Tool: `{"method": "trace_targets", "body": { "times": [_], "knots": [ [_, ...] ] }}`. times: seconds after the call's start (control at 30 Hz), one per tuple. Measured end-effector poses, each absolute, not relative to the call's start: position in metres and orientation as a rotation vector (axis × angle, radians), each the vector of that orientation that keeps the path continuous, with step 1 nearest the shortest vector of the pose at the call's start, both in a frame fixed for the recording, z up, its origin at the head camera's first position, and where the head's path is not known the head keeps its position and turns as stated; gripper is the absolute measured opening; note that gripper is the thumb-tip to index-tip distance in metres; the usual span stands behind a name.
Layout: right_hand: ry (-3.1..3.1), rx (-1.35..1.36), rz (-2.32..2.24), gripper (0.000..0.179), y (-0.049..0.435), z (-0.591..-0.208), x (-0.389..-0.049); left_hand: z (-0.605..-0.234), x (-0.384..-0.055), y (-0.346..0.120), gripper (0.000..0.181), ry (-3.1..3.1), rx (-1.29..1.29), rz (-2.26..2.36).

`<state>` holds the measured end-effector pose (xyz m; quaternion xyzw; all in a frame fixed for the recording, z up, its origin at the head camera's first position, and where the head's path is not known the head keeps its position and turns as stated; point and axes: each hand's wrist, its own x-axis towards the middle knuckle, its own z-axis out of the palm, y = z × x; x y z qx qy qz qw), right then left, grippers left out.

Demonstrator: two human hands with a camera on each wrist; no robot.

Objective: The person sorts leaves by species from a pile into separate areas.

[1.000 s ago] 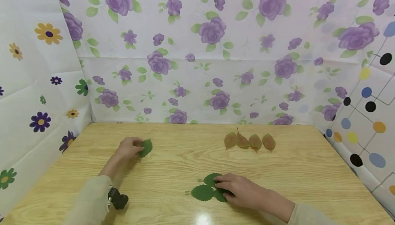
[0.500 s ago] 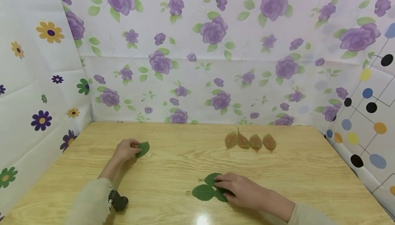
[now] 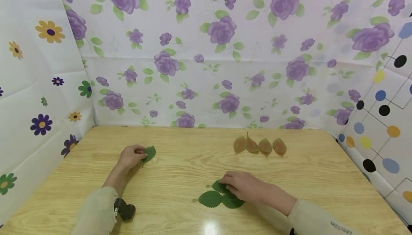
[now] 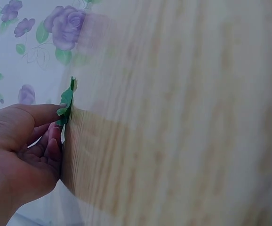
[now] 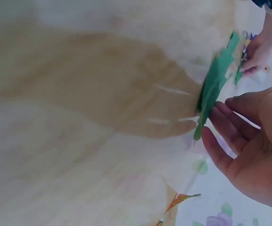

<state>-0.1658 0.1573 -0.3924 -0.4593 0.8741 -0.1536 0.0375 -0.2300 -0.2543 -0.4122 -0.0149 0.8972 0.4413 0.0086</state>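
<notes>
At the table's left side, my left hand [image 3: 130, 157] pinches the edge of a green leaf [image 3: 150, 153]. In the left wrist view, this leaf [image 4: 67, 96] shows nearly edge-on, its near end at the thumb and fingers. Three green leaves with toothed edges lie clustered near the front middle: a left leaf [image 3: 210, 199], a back leaf [image 3: 216, 185] and a right leaf [image 3: 233, 201]. My right hand [image 3: 248, 187] is over the cluster, fingertips touching the back leaf and partly covering it. The right wrist view shows its fingers [image 5: 220, 155] spread and loosely bent beside the leaves [image 5: 216, 82].
Several reddish-brown leaves stand in a row at the back right, among them the rightmost leaf [image 3: 279, 146]. The wooden table [image 3: 180, 170] is bounded by a floral cloth [image 3: 199, 84] behind and patterned cloths at both sides. A black device [image 3: 124, 209] sits on the left wrist.
My left hand drew its leaf slightly left, then turned it a little. My right hand shifted back from the right leaf, uncovering more of it, and now covers part of the back leaf.
</notes>
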Motion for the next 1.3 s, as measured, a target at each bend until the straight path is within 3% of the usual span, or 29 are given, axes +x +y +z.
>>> {"method": "trace_targets", "body": {
  "times": [0.6, 1.07, 1.3],
  "knots": [
    [2.687, -1.168, -0.571, 0.032, 0.146, -0.389, -0.186, -0.412, -0.229, -0.253, 0.031, 2.820, -0.050, 1.355],
    [2.717, -1.022, -0.570, 0.011, 0.141, -0.386, -0.199, -0.409, -0.228, -0.250, 0.030, 2.811, -0.117, 1.375],
    [2.735, -0.941, -0.614, 0.013, 0.145, -0.387, -0.209, -0.408, -0.228, -0.248, 0.029, 2.806, -0.138, 1.394]
  ]
}}
